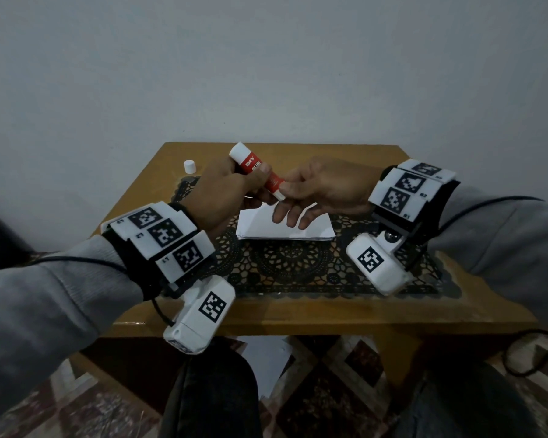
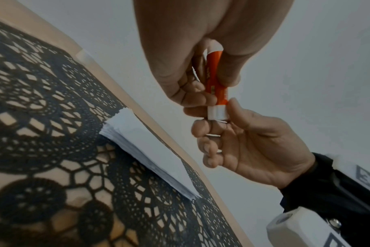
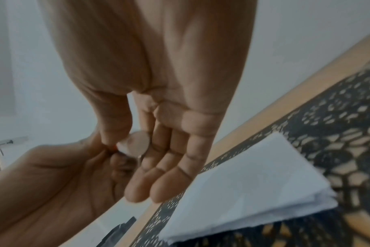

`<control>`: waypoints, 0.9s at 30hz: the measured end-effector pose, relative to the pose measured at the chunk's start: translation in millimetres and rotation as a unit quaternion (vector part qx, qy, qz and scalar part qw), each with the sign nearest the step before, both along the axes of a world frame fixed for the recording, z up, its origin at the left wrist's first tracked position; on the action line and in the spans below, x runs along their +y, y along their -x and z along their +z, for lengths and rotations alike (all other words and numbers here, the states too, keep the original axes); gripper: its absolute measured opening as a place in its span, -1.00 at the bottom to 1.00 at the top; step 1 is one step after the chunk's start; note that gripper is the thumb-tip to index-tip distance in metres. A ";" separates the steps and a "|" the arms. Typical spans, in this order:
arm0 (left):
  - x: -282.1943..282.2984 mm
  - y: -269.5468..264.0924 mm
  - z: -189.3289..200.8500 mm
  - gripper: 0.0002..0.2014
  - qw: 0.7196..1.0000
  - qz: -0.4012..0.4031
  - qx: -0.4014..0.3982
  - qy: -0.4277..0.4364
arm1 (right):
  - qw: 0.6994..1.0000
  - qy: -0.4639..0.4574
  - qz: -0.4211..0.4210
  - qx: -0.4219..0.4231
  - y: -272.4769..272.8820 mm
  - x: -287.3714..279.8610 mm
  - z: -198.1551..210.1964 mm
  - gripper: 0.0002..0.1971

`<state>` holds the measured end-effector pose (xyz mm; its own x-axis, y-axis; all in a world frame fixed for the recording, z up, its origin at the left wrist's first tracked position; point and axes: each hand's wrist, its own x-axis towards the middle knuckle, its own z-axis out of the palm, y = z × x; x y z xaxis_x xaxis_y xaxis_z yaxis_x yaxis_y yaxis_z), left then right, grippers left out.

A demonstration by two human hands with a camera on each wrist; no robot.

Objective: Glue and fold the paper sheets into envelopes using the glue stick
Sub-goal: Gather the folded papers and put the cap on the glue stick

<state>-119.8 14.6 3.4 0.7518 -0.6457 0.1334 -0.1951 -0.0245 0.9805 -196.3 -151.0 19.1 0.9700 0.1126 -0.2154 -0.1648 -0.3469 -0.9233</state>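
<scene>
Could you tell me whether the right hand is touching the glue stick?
Touching: in the left wrist view, the right hand pinches the white end of the glue stick with thumb and index finger.

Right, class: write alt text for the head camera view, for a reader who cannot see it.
Two hands hold a red glue stick above a stack of white paper: the left hand grips its body, the right hand pinches its white lower end. A small white cap stands on the wooden table.
</scene>
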 end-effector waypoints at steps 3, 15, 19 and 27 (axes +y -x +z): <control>0.3 0.9 0.9 -0.82 1.000 -0.001 0.006 0.005 | 0.997 0.061 -0.032 -0.047 0.0 2.9 -1.4 -0.80; 3.2 -4.2 1.4 -0.80 1.000 0.002 -0.028 0.002 | 0.999 -0.041 -0.010 0.000 1.2 -2.0 1.2 -0.80; 5.0 -2.6 -1.5 -0.80 0.999 -0.005 -0.037 -0.001 | 1.000 -0.006 -0.003 -0.007 0.9 -0.5 -3.6 -0.84; 4.6 -5.3 -6.1 -0.81 0.999 0.003 -0.044 -0.010 | 0.997 0.067 -0.024 -0.044 -1.3 9.8 -11.9 -0.75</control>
<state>-114.5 19.2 -2.7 0.7413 -0.6449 0.1861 -0.2804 -0.0456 0.9588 -195.0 -141.2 7.2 0.9895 0.0410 -0.1388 -0.1045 -0.4609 -0.8813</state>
